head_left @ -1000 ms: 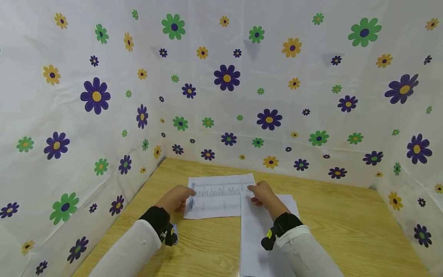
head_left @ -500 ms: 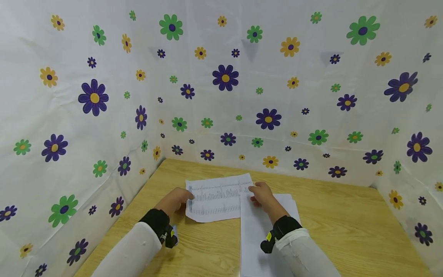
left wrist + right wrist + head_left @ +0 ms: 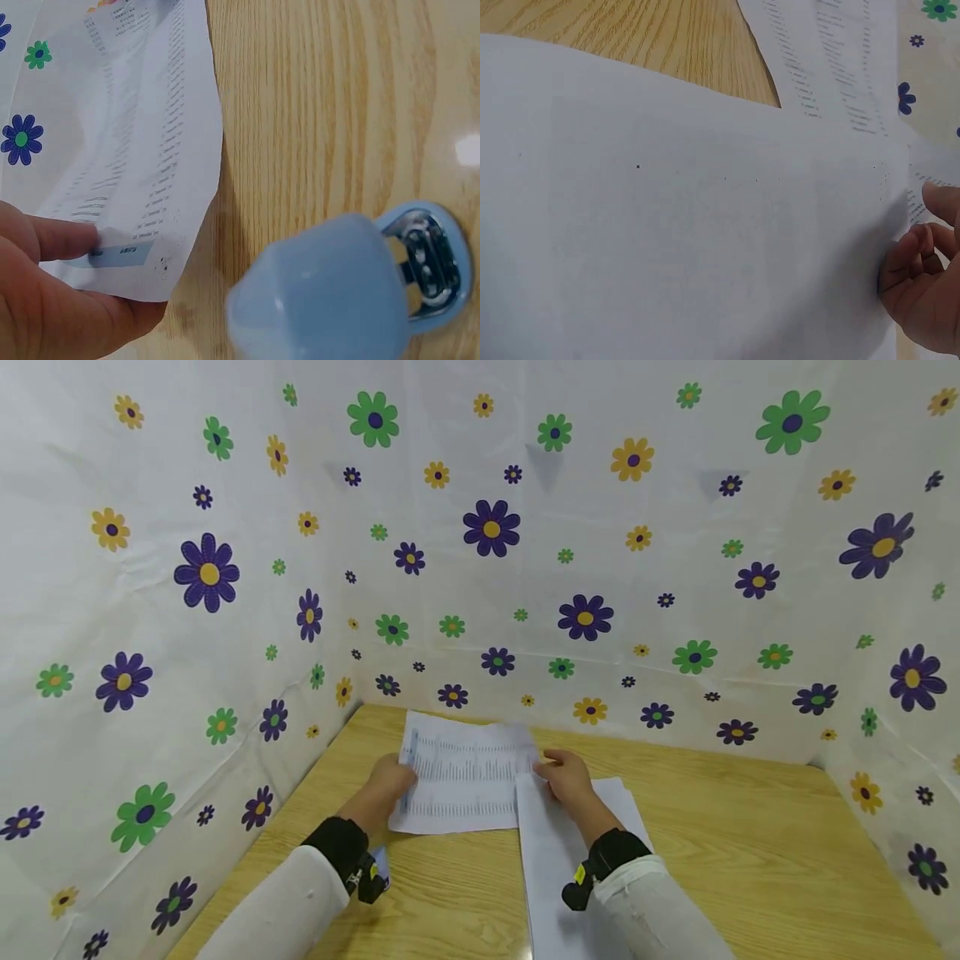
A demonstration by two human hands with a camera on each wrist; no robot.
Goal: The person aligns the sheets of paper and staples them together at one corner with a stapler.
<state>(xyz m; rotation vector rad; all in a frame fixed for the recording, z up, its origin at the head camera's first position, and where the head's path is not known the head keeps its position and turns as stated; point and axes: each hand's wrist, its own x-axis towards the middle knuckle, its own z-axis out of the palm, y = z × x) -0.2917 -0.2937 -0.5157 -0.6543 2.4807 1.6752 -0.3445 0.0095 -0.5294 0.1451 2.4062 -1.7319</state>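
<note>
A printed sheet of paper (image 3: 465,781), with rows of small text and a bluish strip along its left end, is raised a little above the table. At its left edge my left hand (image 3: 381,787) pinches it, thumb on the printed face and fingers behind, as the left wrist view shows. The sheet bends in a curve there. My right hand (image 3: 572,781) pinches its right edge, with the other fingers curled near the far edge of the blank white sheets (image 3: 562,868). Those sheets partly overlap the printed sheet's right end in the right wrist view.
A light blue plastic thing (image 3: 322,292) with a metal-lined end lies on the wooden table (image 3: 750,860), close to my left wrist. Flower-patterned white sheeting (image 3: 420,593) encloses the table at the back and both sides.
The printed sheet's far left corner has risen, so its printed face tilts more toward me. My left hand has turned slightly with it. The blank sheets' left edge now slants a little.
</note>
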